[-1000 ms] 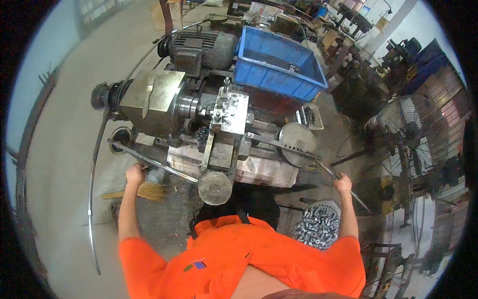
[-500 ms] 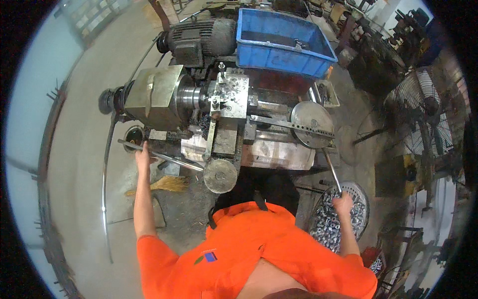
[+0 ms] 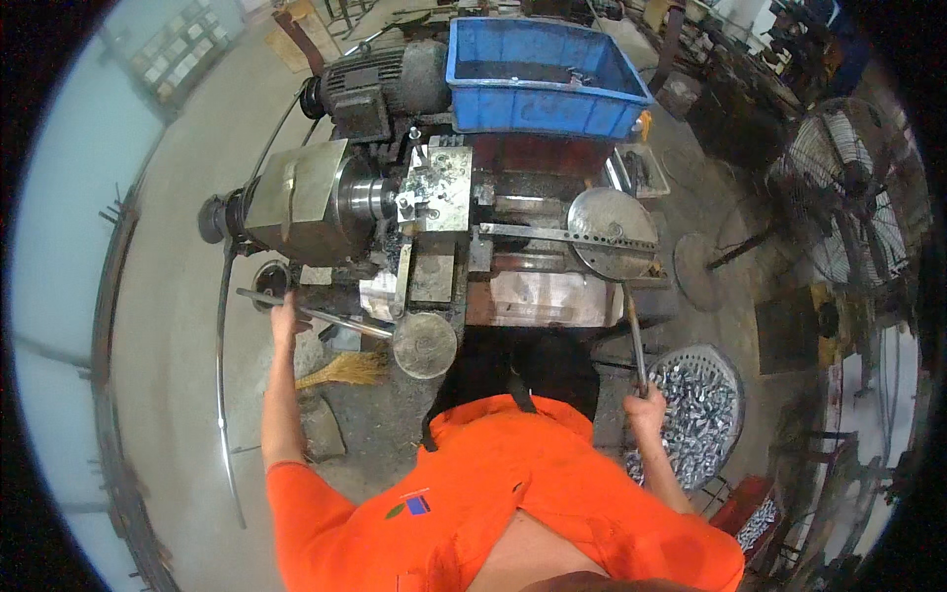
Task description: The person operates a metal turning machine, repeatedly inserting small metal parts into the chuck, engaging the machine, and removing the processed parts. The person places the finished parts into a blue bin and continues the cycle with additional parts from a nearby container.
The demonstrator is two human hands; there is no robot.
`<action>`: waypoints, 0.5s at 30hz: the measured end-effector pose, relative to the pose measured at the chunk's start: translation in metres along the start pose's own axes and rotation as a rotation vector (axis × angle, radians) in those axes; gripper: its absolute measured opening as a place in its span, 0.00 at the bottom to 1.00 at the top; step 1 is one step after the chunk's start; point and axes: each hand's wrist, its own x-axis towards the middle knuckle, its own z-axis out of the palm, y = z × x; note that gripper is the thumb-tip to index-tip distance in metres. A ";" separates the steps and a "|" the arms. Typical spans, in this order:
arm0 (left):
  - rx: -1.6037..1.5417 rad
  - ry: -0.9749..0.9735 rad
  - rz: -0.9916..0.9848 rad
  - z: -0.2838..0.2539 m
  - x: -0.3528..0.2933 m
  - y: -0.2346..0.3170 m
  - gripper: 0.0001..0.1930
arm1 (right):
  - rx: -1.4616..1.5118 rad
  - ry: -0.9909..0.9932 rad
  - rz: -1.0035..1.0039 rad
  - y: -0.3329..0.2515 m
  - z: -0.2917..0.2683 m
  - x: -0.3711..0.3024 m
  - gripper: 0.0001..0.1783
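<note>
My left hand (image 3: pixel 284 322) is closed around the outer end of a steel lever rod (image 3: pixel 347 321). That rod runs to a round metal disc (image 3: pixel 425 345) at the front of a small lathe-like machine. Low on the right, my right hand (image 3: pixel 646 409) grips the end of a second lever rod (image 3: pixel 634 331), which slants up to a larger round plate (image 3: pixel 607 219). A flat bar with a row of holes (image 3: pixel 552 234) links this plate to the slide. A metal tool block (image 3: pixel 449 187) stands beside the spindle (image 3: pixel 367 197); chips and grime cover it.
Behind the machine are a motor (image 3: pixel 385 89) and a blue crate (image 3: pixel 547 107). A perforated basket of small metal parts (image 3: pixel 695 419) sits by my right forearm. A straw broom (image 3: pixel 345 369) lies on the floor at left; a fan (image 3: pixel 848 187) stands at right.
My right hand has swung the right lever's lower end to the left. The whole view has shifted slightly. My left hand keeps its grip, almost unmoved.
</note>
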 end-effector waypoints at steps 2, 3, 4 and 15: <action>0.030 -0.024 -0.039 -0.006 0.013 -0.007 0.24 | -0.031 0.007 -0.026 0.005 -0.001 0.003 0.19; 0.047 -0.034 -0.062 -0.009 0.015 -0.008 0.23 | -0.086 0.028 -0.057 0.006 -0.003 0.003 0.19; 0.050 -0.018 -0.075 -0.010 0.016 -0.010 0.23 | -0.141 0.047 -0.088 0.006 -0.005 0.006 0.19; -0.037 -0.084 -0.053 -0.002 0.028 -0.033 0.26 | -1.008 0.472 -0.109 -0.002 -0.086 0.210 0.35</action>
